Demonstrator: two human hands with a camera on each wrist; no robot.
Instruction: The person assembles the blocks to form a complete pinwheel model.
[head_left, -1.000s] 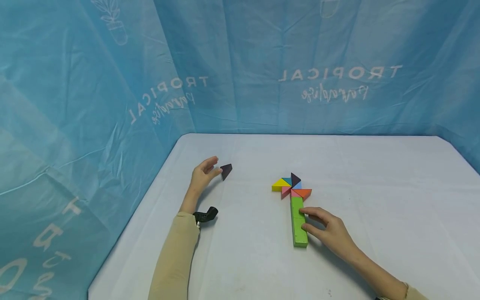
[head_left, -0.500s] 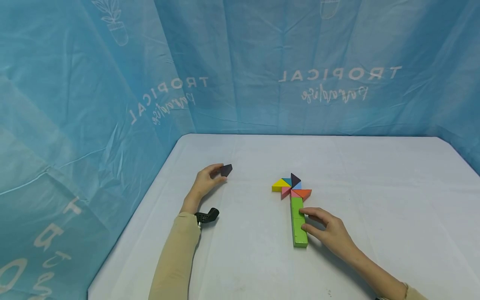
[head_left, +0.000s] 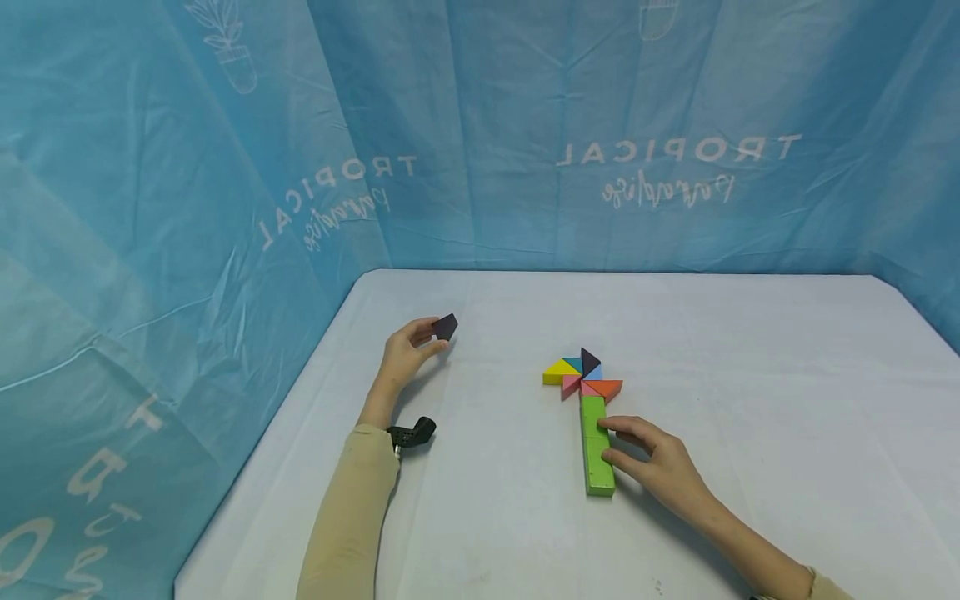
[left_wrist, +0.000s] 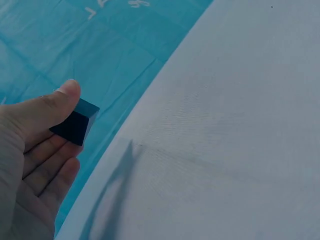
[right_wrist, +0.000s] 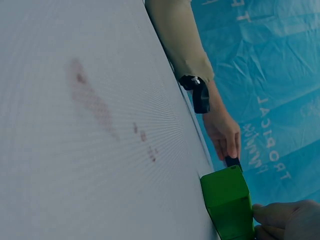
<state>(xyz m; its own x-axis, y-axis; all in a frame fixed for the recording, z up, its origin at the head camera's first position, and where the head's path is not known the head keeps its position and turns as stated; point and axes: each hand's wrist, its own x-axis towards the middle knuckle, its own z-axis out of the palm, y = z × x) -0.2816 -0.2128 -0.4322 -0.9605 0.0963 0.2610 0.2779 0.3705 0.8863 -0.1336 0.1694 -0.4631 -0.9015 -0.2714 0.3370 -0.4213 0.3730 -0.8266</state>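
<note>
In the head view my left hand pinches a small black wedge-like block between thumb and fingers, over the left part of the table. The left wrist view shows the thumb across the near face of this dark block, the fingers behind it. My right hand rests beside two green blocks set end to end, thumb and fingertip touching their right side. Above the green blocks lies a pinwheel of triangular blocks, among them a yellow one, a black one and an orange one.
A white-covered table spreads under everything. Blue printed curtains stand behind and to the left of it. A black wrist device is strapped to the left wrist. Faint brownish marks show on the cloth in the right wrist view.
My left hand first reached beside the black block, then closed thumb and fingers on it and has now raised it slightly up and left. The right hand and the pinwheel stay put.
</note>
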